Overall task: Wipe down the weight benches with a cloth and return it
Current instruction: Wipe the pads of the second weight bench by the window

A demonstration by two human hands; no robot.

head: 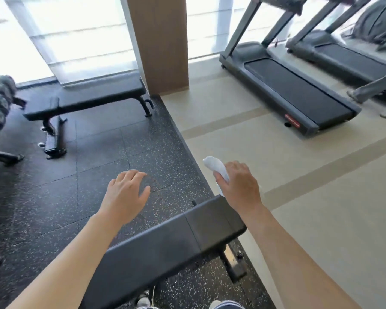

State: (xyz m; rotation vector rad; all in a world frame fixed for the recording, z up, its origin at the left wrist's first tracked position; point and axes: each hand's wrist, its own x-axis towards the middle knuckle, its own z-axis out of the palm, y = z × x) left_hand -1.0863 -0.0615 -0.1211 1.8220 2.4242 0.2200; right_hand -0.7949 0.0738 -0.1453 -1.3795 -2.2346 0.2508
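White cloth [217,171], soft, light and bunched, gripped in right hand [240,186] fingers above end of near weight bench [178,239]; left hand [126,195] fingers relaxed, spread, holding nothing; bunched middle judged best hold.

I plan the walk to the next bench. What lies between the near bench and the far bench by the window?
In the head view, only bare black speckled floor lies between the near bench and the far bench.
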